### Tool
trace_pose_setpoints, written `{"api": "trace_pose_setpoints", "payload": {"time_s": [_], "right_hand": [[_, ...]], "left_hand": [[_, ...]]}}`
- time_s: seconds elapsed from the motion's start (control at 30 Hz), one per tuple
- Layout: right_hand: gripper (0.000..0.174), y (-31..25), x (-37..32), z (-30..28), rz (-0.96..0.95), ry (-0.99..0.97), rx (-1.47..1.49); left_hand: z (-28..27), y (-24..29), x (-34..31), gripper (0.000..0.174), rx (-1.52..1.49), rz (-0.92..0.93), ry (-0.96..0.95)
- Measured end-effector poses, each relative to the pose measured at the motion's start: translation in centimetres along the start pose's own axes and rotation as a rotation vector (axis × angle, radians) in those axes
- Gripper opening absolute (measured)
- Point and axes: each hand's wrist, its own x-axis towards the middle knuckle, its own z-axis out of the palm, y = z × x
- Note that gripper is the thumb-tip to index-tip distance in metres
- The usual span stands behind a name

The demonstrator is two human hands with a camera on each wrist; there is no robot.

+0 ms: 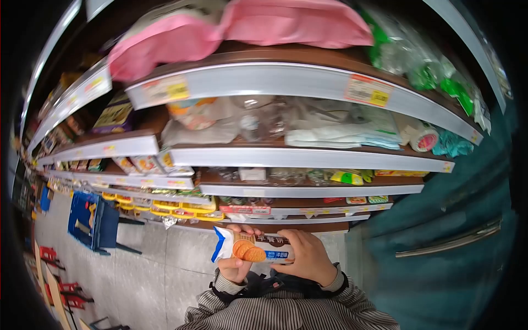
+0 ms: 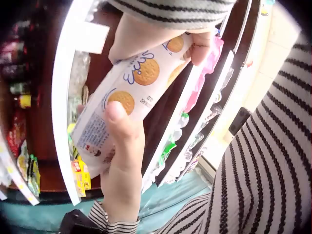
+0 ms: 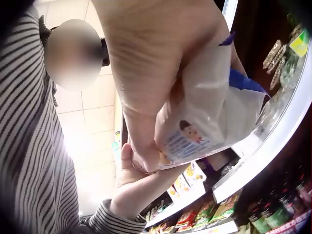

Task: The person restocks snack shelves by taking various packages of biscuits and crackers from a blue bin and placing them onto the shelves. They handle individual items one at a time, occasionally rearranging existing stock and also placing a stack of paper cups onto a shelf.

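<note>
A long pack of biscuits (image 1: 251, 247), white and brown with blue end trim and printed biscuits, lies sideways before the person's chest. The left hand (image 1: 236, 268) grips it near its blue-edged end, thumb in front and fingertips over the top edge. At the other end the right hand (image 1: 309, 255) holds it, fingers across the top. In the left wrist view, the right thumb presses on the pack's printed face (image 2: 139, 80). The right wrist view shows the crimped wrapper end (image 3: 234, 105) beside the right hand (image 3: 156, 58), with the left hand (image 3: 139, 187) beyond.
Shop shelves (image 1: 308, 157) with price tags rise in front, holding pink packages (image 1: 297, 25), plastic bags and a tape roll (image 1: 424, 140). A blue basket (image 1: 87, 223) on a stand is on the left. Red stools (image 1: 70, 294) stand farther left, and a teal door (image 1: 451, 220) with a long handle is right.
</note>
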Motion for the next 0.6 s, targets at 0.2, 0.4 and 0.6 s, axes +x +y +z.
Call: {"api": "trace_pose_setpoints", "payload": {"time_s": [0.2,0.4,0.6], "right_hand": [[0.063,-5.8,1.8,6.8,-0.193,-0.186,0.095],[0.064,-14.3,2.3,14.4,-0.275,-0.197,0.28],[0.062,-20.7,2.4,21.0,-0.254,-0.289,0.297]], "left_hand": [[-3.3,8.4,-6.7,0.072,0.119,0.145,-0.054],[-8.9,18.5,-16.9,0.077,1.166,-0.147,0.026],[-16.2,23.9,-25.5,0.039,1.516,-0.228,0.43]]}}
